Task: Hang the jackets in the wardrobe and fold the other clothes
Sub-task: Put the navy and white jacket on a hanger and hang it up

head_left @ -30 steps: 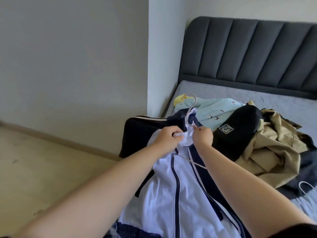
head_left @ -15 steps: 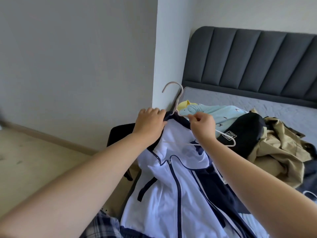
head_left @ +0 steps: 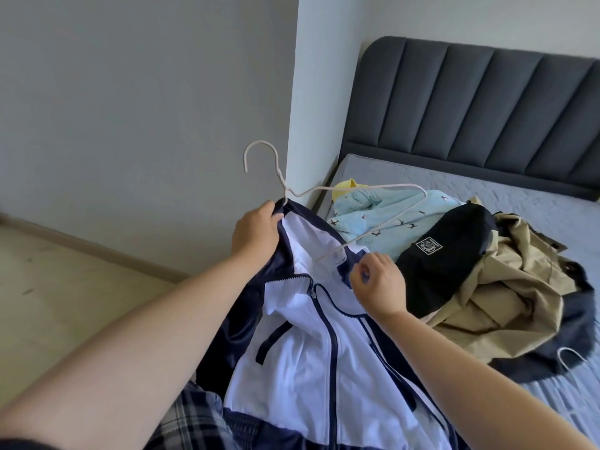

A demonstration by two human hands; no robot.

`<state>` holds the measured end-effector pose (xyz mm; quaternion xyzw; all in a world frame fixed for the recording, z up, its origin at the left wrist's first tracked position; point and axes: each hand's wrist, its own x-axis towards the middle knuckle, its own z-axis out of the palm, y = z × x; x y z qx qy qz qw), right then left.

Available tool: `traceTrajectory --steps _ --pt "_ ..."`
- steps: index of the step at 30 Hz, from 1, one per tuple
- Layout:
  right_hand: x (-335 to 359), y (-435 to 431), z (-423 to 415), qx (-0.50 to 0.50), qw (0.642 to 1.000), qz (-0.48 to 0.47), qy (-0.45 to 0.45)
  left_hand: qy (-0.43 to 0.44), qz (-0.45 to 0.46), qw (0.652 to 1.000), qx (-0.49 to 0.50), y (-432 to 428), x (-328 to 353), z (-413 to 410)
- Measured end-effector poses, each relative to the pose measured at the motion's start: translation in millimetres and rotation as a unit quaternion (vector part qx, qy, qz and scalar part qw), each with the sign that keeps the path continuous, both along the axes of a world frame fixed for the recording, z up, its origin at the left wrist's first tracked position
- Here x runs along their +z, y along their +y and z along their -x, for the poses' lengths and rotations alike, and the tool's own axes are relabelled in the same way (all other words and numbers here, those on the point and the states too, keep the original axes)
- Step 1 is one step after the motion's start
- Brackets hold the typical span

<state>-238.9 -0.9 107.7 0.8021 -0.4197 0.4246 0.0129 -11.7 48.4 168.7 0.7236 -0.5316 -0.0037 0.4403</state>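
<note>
1. Left hand [head_left: 256,233]: fingers curled tight on navy collar of white/navy jacket [head_left: 311,345], right at hanger neck. Pinching cloth for sure; wire too? Can't tell.
2. Right hand [head_left: 378,280]: fingers bunched, pinching the jacket's other collar edge just below the hanger's lower arm.
3. Wire hanger [head_left: 337,203]: hook sticking up just above left fingers; one arm apparently under the left shoulder, the other bare, looping out past right fingers over the pale blue garment [head_left: 373,219].
4. Jacket body: hangs from both grips down toward the wearer, zip partly open, lower part draped over bed [head_left: 454,180] edge.
5. Step, by judgement: seat 2nd shoulder. Keep left grip fixed as pivot, pull right collar edge out & over the bare arm, then square collar at the neck.
6. Risk: slick fabric, thin wire, so lift by hook only once both shoulders sit.
7. Farther from right fingers: black garment [head_left: 451,251], khaki jacket [head_left: 506,300], spare hanger [head_left: 573,360]. Not yet handled.
</note>
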Motion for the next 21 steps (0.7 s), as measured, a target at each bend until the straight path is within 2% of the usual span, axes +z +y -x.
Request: traceTrajectory --steps 3,7,9,13,15,18,21 --pt "-32.2 -11.7 4.2 -0.114 0.973 -0.186 0.078 0.004 -0.006 1.0 -0.011 -0.2 -0.5 -0.4" --pt "-37.7 -30.9 -4.5 -0.111 0.939 -0.293 0.144 -0.021 -0.016 0.999 -0.041 3.0 -2.2 1.1" --pt "-38.3 -37.7 -7.8 -0.093 0.925 -0.338 0.146 -0.05 -0.029 0.997 -0.054 5.9 -3.4 -2.4" --pt "-25.5 -50.7 3.0 -0.137 0.921 -0.361 0.044 -0.115 -0.073 0.988 -0.066 15.8 -9.4 -18.8" --pt "-12.8 -61.0 15.9 -0.145 0.924 -0.353 0.029 -0.149 -0.09 0.983 -0.061 20.8 -13.3 -30.3" --pt "9.6 -72.6 31.7 -0.129 0.931 -0.34 0.018 -0.168 -0.084 0.982 -0.032 24.6 -14.9 -44.0" --pt "31.0 -79.9 42.4 -0.072 0.919 -0.387 -0.022 -0.18 -0.07 0.981 -0.022 23.4 -13.3 -50.7"
